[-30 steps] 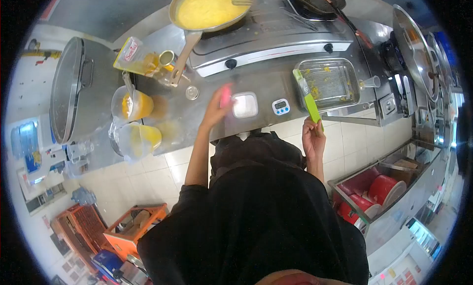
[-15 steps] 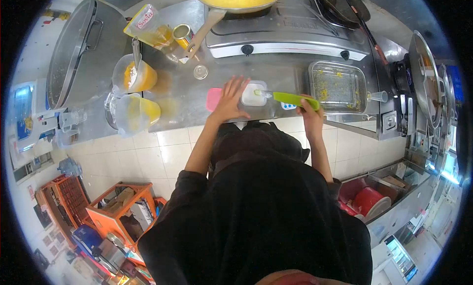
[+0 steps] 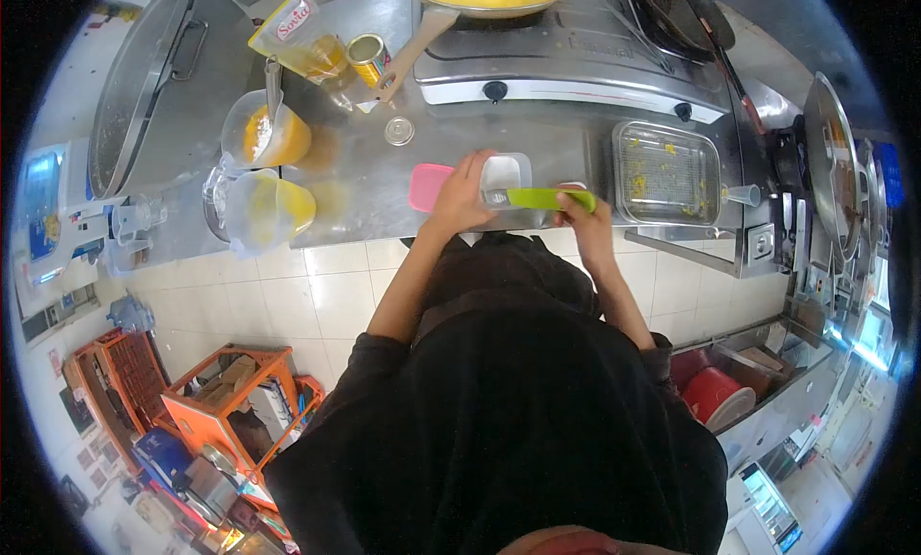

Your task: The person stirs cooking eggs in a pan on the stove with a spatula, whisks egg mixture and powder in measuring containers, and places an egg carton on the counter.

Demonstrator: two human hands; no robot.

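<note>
A small white plastic container [image 3: 515, 168] stands on the steel counter, with white contents in it. My left hand [image 3: 461, 198] grips its left side, fingers along the far edge and thumb toward the near side. In my right hand [image 3: 583, 219] is a lime-green-handled tool [image 3: 537, 199] with a short grey part toward its left end. It lies level across the container's near part; its tip is hard to make out, so I cannot tell its exact kind. Just left of my left hand is a pink lid [image 3: 428, 187], flat on the counter.
Two plastic jugs with yellow contents [image 3: 293, 142] stand left. Behind are a pouch [image 3: 299, 39], an opened can [image 3: 367, 58] and a loose can lid [image 3: 399, 131]. A pan [image 3: 480, 12] sits on the gas stove [image 3: 576, 85], its handle overhanging. A glass dish [image 3: 666, 219] is right.
My left hand has closed from spread fingers onto the container's side. My right hand has brought the green-handled tool left and nearer me, across the container.
</note>
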